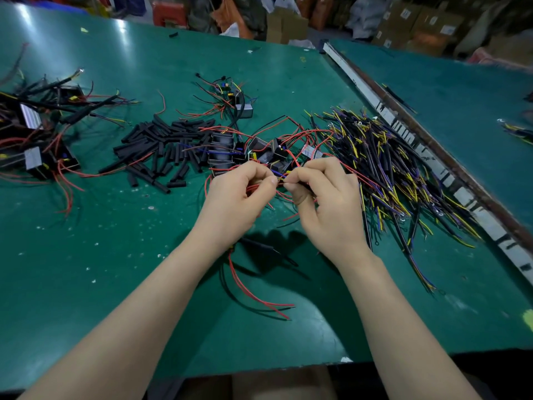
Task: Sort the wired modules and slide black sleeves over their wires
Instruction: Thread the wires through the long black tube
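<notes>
Left hand: the left hand (240, 192) is curled, thumb and fingers pinching a bunch of red wires (253, 287) whose loose ends trail toward the person across the green surface (115, 269).
Right hand: the right hand (323, 194) is curled too, pinching thin wire ends and what looks like a dark sleeve; the sleeve is mostly hidden by the fingers, so I cannot be sure.
Meeting point: the two sets of fingertips nearly touch, with blue and yellow wire tips showing between them.
Key relation: the wire in hand runs roughly left to right between the hands, so a sleeve would likely travel along that line, right hand feeding toward left. That is a judgement.
Modules: a cluster of small black modules (230, 153) lies just beyond the hands, tangled in red wire.
Sleeves: the pile of black sleeves (161, 148) lies left of that cluster, nearer the left hand, the tubes lying mostly diagonal.
Loose leads: a big heap of black, yellow and purple leads (389, 166) lies right of the cluster.
Finished pile: modules with sleeved wires (37, 131) sit far left of the cluster.
Far module: another wired module (236, 102) lies beyond the cluster.
Writing: none readable; cardboard boxes (403, 21) behind the surface carry labels too small to read.
</notes>
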The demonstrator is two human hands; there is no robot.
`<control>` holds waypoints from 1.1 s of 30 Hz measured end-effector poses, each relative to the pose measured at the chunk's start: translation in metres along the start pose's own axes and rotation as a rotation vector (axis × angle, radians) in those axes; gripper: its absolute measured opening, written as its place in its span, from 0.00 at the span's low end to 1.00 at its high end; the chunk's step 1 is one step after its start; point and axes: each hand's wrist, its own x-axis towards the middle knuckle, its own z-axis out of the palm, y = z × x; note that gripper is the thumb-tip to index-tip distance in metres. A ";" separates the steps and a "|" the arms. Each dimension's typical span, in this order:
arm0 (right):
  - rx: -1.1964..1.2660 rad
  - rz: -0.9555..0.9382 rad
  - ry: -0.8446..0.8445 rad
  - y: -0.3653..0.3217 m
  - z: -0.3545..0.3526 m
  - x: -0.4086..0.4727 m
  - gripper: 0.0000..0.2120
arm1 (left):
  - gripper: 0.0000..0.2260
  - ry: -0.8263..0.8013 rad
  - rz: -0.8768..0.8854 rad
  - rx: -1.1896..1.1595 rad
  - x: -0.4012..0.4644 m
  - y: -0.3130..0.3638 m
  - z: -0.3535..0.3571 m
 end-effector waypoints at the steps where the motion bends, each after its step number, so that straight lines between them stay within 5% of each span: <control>1: -0.015 -0.006 0.018 0.000 0.000 0.000 0.04 | 0.04 -0.021 -0.007 -0.005 0.000 0.000 0.000; 8: -0.130 -0.028 0.071 0.001 0.000 0.000 0.03 | 0.08 -0.142 0.009 0.089 0.001 0.000 -0.006; 13: -0.139 -0.101 -0.080 0.006 0.001 -0.003 0.05 | 0.03 -0.252 0.080 0.350 0.002 -0.001 -0.014; 20: 0.220 0.047 -0.184 0.012 -0.005 0.004 0.04 | 0.06 -0.435 -0.032 -0.086 0.002 0.003 -0.024; 24: 0.400 0.136 -0.167 0.007 -0.004 0.005 0.06 | 0.06 -0.390 -0.062 -0.265 0.001 0.004 -0.025; 33: 0.146 0.018 -0.124 0.005 0.003 -0.002 0.08 | 0.06 -0.147 -0.031 -0.173 0.001 0.005 -0.016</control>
